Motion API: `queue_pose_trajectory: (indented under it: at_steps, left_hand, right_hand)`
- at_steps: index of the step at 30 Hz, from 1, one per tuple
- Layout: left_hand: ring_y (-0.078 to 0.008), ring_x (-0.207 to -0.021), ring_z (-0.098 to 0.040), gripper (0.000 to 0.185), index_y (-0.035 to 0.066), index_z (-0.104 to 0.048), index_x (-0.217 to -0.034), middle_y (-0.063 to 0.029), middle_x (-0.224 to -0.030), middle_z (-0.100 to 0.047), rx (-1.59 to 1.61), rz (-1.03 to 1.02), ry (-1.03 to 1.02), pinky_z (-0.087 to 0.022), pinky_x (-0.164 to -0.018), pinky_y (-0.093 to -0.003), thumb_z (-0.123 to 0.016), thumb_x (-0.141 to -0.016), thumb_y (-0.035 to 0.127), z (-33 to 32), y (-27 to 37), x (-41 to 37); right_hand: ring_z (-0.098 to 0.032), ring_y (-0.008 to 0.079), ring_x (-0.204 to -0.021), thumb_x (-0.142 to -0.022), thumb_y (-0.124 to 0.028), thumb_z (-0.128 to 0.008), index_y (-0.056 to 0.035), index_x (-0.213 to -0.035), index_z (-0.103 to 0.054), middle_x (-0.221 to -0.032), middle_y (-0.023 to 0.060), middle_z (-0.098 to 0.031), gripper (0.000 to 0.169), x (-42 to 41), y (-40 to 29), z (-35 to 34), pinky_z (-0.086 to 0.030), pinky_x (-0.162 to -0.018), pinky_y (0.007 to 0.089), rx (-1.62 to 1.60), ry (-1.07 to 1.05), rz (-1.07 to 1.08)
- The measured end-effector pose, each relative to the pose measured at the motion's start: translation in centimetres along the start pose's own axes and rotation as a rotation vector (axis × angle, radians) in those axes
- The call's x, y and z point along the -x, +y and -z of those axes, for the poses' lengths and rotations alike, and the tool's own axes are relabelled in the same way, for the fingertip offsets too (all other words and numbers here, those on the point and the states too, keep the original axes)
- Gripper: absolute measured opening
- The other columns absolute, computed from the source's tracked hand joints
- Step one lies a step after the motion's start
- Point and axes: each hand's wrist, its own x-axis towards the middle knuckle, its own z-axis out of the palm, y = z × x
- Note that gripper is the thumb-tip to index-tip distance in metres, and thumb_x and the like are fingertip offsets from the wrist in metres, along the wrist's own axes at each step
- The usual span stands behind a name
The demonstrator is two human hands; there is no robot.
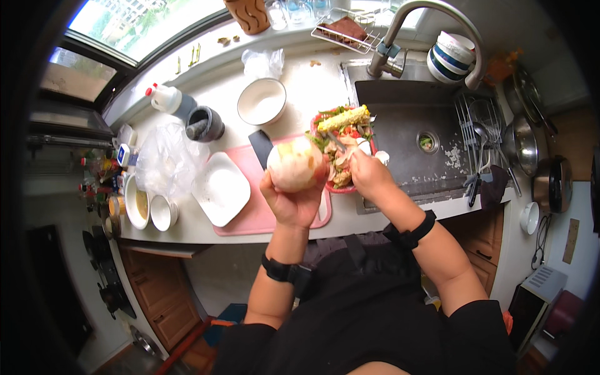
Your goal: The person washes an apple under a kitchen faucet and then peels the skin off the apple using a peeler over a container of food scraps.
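Note:
My left hand (pixel 293 204) holds up a large, round, peeled fruit or vegetable (pixel 296 164), pale with some yellowish and pink patches. Below it lies a pink cutting board (pixel 272 220), with a dark flat blade (pixel 260 147) partly hidden behind the peeled piece. My right hand (pixel 372 176) grips a small metal-bladed tool (pixel 337 141); whether it is a knife or a peeler I cannot tell. It is over a red basket (pixel 344 189) heaped with food scraps. Peelings, green bits, eggshell and a corn cob (pixel 343 119) lie in that heap.
Right of the basket is a steel sink (pixel 398 140) under a tall faucet (pixel 398 28). A white square dish (pixel 220 190) overlaps the board's left side. Behind stand a white bowl (pixel 261 101), a stone mortar with pestle (pixel 205 124) and a plastic jug (pixel 171 101). Plastic bags (pixel 164 157) lie left.

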Motion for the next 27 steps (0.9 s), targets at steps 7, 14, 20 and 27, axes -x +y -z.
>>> queue_pose_trajectory:
  at_steps: [7, 14, 20, 27]
  left_hand:
    - [-0.0306, -0.116, -0.055, 0.062, 0.007, -0.050, -0.128, -0.0119, -0.126, -0.056, -0.064, -0.115, 0.148, -0.043, -0.102, -0.0462, -0.063, -0.079, 0.042, 1.3, -0.2, -1.7]
    - [-0.0298, -0.117, -0.054, 0.061, 0.008, -0.050, -0.127, -0.0111, -0.127, -0.056, 0.004, -0.054, 0.112, -0.042, -0.103, -0.0454, -0.064, -0.079, 0.042, 1.3, -1.2, -1.8]
    - [-0.0299, -0.121, -0.052, 0.065, 0.009, -0.045, -0.133, -0.0120, -0.130, -0.053, -0.093, -0.061, 0.015, -0.043, -0.103, -0.0491, -0.064, -0.080, 0.042, 0.1, 0.2, -1.4]
    - [-0.0293, -0.122, -0.051, 0.065, 0.013, -0.046, -0.134, -0.0095, -0.133, -0.052, 0.017, 0.029, 0.034, -0.046, -0.101, -0.0451, -0.065, -0.080, 0.043, 1.4, 0.3, -0.8]
  right_hand:
    - [-0.063, 0.0400, -0.080, -0.097, -0.016, -0.046, -0.0007, -0.100, -0.055, -0.086, 0.0223, -0.065, 0.018, 0.8, -5.2, 0.3, -0.049, -0.068, 0.0429, -0.263, -0.008, 0.071]
    - [-0.061, 0.0461, -0.078, -0.096, -0.022, -0.043, -0.0035, -0.097, -0.053, -0.079, 0.0273, -0.063, 0.021, 0.3, -4.2, -1.0, -0.047, -0.069, 0.0534, -0.126, 0.041, 0.035]
    - [-0.061, 0.0439, -0.079, -0.098, -0.030, -0.044, -0.0079, -0.118, -0.056, -0.083, 0.0237, -0.065, 0.032, 0.5, 1.4, -0.9, -0.047, -0.068, 0.0513, -0.118, 0.041, -0.081]
    - [-0.063, 0.0424, -0.073, -0.098, -0.033, -0.042, -0.0112, -0.119, -0.053, -0.075, 0.0210, -0.065, 0.033, 0.3, -3.6, 2.5, -0.048, -0.065, 0.0522, 0.077, 0.003, -0.098]
